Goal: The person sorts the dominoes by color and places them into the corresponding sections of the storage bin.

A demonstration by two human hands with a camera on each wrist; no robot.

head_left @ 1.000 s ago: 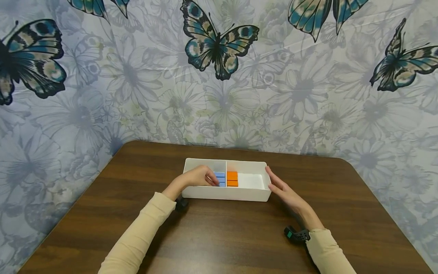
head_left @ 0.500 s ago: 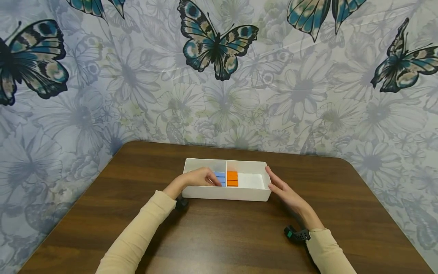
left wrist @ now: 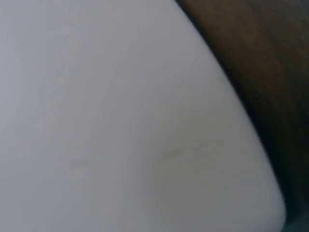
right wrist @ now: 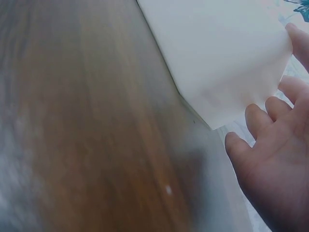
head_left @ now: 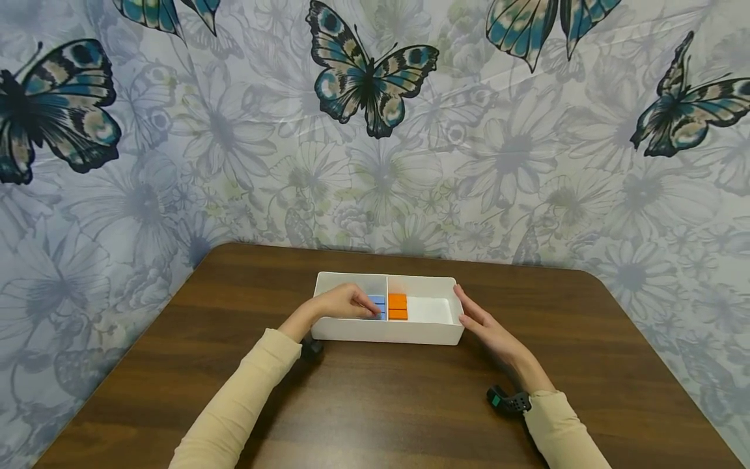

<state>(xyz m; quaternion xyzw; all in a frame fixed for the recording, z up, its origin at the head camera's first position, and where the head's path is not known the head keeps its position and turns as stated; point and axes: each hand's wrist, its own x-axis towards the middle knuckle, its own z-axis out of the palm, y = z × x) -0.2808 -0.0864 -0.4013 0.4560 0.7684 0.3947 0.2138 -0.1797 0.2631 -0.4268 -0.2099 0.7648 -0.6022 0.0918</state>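
Note:
A white box (head_left: 410, 333) with a divider sits mid-table. Blue blocks (head_left: 379, 306) lie in its left compartment and orange blocks (head_left: 398, 306) just right of the divider. My left hand (head_left: 346, 303) reaches into the left compartment, and its curled fingers grip the left end of a blue block. Straight-fingered, my right hand (head_left: 471, 314) lies against the box's right end wall. The right wrist view has the box corner (right wrist: 222, 58) with my right hand's fingers (right wrist: 258, 121) beside it. Only the box's white wall (left wrist: 120, 121) fills the left wrist view.
The brown wooden table (head_left: 381, 404) has rounded far corners and stands against a butterfly-and-flower curtain (head_left: 375, 130). Bare white floor (head_left: 430, 309) makes up the right part of the box's right compartment. Black wrist devices (head_left: 506, 402) sit at both cuffs.
My left hand's fingers have crept slightly right over the blue blocks, covering more of them. The right hand and the box stay put.

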